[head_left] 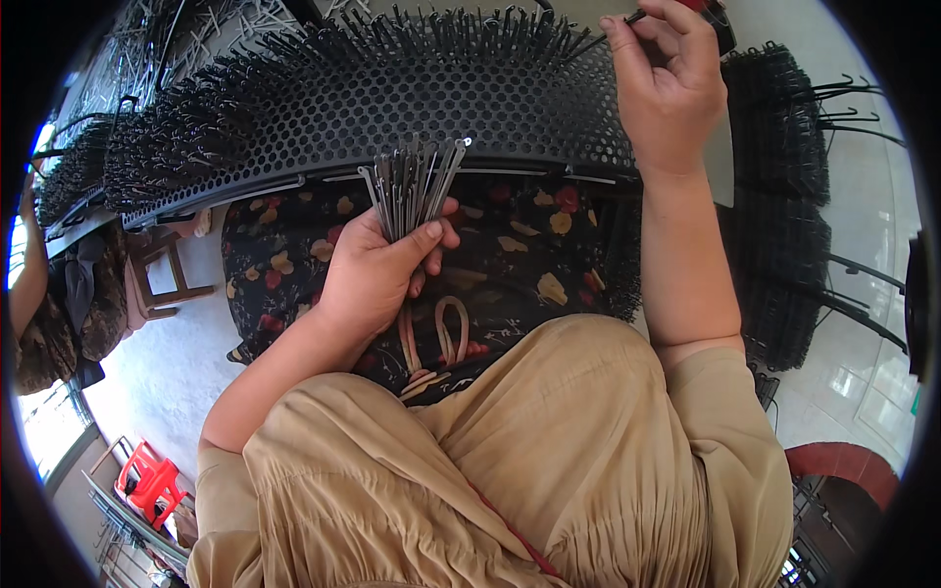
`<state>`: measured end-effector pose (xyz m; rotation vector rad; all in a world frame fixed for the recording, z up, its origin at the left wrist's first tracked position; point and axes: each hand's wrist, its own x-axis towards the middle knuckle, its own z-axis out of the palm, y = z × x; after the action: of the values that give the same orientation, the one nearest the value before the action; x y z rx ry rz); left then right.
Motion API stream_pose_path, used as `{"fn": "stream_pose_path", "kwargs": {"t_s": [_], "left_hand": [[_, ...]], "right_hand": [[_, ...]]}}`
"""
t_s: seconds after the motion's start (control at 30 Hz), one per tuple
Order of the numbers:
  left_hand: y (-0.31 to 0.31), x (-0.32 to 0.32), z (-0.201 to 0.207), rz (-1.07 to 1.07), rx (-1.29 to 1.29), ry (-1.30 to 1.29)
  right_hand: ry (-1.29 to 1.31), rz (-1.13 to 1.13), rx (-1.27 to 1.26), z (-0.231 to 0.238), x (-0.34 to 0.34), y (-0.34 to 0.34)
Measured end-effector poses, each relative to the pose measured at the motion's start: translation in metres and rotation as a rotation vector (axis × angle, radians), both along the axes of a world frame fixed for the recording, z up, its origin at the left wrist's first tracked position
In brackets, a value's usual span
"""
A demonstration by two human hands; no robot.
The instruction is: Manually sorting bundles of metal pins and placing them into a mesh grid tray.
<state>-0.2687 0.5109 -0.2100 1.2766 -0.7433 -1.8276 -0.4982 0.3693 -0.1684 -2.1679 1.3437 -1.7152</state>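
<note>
My left hand [377, 265] is closed around a bundle of thin grey metal rods [410, 181], which fan upward; some tips show small holes or loops. It is in front of the near edge of a black perforated metal panel [392, 108]. Up at the far right end of that panel, my right hand [674, 88] pinches a thin dark rod [635, 17] between thumb and fingers; most of the rod is hidden. Many similar black rods [431, 37] stand in the holes along the panel's far side, with a denser cluster [176, 147] at its left.
Loose silvery rods [127, 49] lie in a heap at the far left. Black racks [779, 206] with projecting hooks stand at right. Dark flowered cloth [529, 235] covers my lap. Another person's arm [29, 255], a wooden stool [167, 274] and a red plastic chair [152, 480] are at left.
</note>
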Motion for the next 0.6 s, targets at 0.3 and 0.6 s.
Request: {"fn": "stream_pose_path", "kwargs": {"t_s": [0.3,0.6], "left_hand": [[0.000,0.001,0.000,-0.008,0.022,0.011],[-0.001,-0.001,0.002,-0.021,0.029,0.009]], "right_hand": [[0.315,-0.006,-0.025,0.010,-0.001,0.001],[-0.155,0.319,-0.156,-0.022,0.000,-0.032]]}}
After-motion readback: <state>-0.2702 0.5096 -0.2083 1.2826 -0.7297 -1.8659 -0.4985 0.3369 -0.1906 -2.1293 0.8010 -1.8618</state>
